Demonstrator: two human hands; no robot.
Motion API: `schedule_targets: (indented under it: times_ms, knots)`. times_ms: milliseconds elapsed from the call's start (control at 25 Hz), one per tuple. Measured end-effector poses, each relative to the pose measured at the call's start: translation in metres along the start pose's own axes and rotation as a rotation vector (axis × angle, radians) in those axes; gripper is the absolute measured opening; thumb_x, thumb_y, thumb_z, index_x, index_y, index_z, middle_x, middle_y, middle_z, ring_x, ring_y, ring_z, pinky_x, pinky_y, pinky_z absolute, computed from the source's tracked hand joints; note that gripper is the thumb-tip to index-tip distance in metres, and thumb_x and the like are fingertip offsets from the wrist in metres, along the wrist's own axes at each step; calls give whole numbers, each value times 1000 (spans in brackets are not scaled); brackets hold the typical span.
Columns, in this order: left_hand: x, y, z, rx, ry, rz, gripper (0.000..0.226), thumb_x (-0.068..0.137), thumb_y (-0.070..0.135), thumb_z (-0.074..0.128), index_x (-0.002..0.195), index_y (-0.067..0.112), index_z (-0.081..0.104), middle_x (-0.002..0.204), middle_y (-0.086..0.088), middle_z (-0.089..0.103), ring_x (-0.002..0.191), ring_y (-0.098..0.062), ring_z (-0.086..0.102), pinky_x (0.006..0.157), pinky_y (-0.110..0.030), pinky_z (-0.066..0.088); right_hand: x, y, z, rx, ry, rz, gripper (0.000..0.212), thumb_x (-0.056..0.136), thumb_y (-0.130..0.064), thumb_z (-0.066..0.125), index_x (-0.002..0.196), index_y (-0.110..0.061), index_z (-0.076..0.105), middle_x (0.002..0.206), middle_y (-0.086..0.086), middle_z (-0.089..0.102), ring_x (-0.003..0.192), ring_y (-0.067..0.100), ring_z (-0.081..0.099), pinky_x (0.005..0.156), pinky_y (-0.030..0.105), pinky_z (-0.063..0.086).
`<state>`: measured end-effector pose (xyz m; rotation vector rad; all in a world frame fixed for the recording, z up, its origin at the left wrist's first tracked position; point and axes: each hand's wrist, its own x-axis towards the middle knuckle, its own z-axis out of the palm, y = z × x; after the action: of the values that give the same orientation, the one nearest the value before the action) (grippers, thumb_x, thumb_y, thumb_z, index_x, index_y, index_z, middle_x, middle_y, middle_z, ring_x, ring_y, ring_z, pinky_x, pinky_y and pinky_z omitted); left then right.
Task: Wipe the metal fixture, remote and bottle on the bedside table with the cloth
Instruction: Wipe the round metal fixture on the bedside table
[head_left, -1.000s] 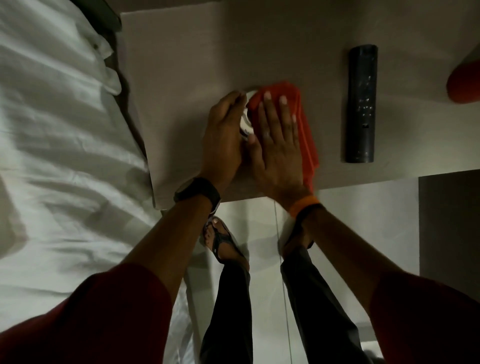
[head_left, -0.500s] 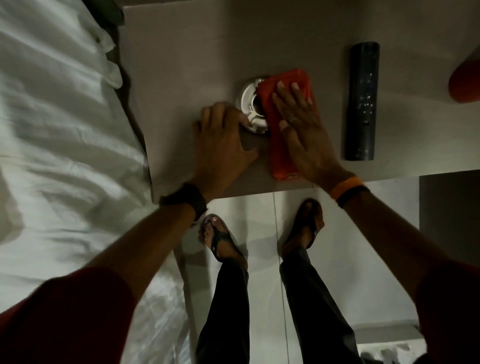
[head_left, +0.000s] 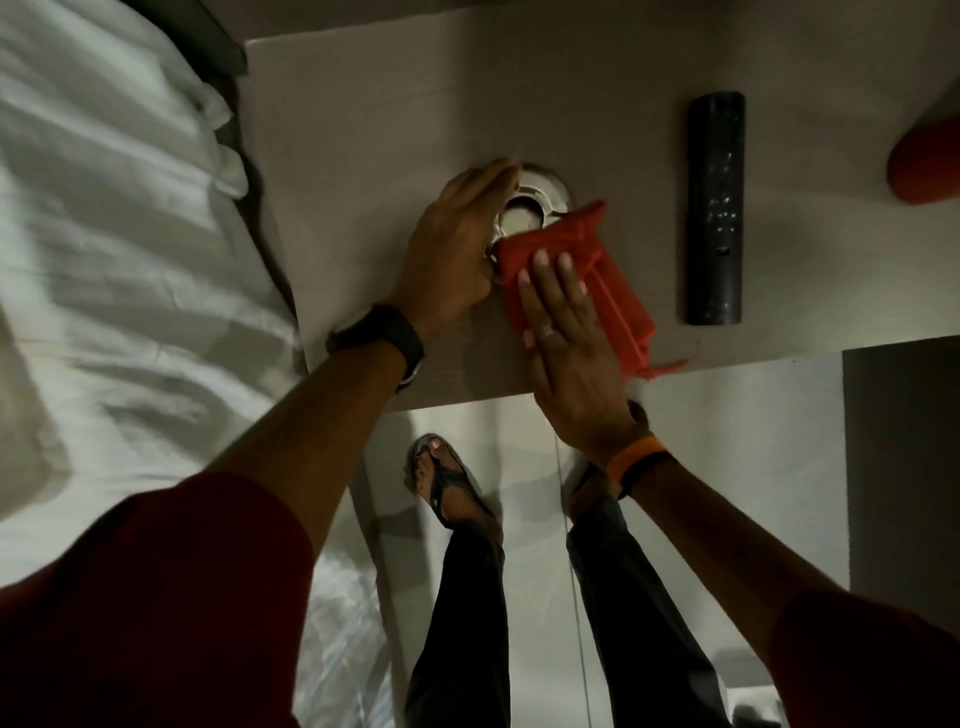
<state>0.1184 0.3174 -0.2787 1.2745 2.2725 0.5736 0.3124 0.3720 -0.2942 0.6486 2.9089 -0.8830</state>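
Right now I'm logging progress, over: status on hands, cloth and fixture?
Left hand flat, bracing metal fixture. Right hand flat, pressing red cloth onto fixture's near edge. Remote untouched, nothing in the way.

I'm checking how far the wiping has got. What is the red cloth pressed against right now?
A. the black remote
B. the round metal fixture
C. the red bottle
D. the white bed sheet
B: the right hand lies flat on the red cloth, whose upper edge overlaps the metal fixture, which the left hand cups from the other side; the remote lies apart, uncovered.
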Motion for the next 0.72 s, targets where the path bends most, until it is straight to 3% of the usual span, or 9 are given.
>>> schedule_targets:
  times_ms: [240,440,560,720]
  knots:
    - [-2,8,14,-59,80,-72,72,87,12,69,150,1,37,158,-15,39,149,-31,34,126,-36,27,71,0,-13,-52,144,137,55,106,-26,31,156,-5,25,166,18,23,155,40,16,129,51,12]
    - [-5,14,10,-45,98,-61,69,85,1,63,150,1,39,157,-16,40,147,-31,36,124,-38,32,7,-17,-9,11,-25,161,54,108,-24,34,158,-8,18,169,13,13,158,32,6,130,52,9]
    - [-8,12,16,-43,125,-50,66,88,15,59,149,0,40,156,-17,42,146,-32,39,123,-40,33,61,-8,-19,-36,12,181,55,108,-29,30,158,-12,18,169,9,14,158,30,7,131,48,4]
    - [-6,18,11,22,80,-83,72,87,9,67,151,2,36,160,-14,36,151,-33,29,125,-41,28,38,-9,-28,104,36,174,50,108,-22,39,156,-14,27,167,7,23,158,27,11,131,45,6]
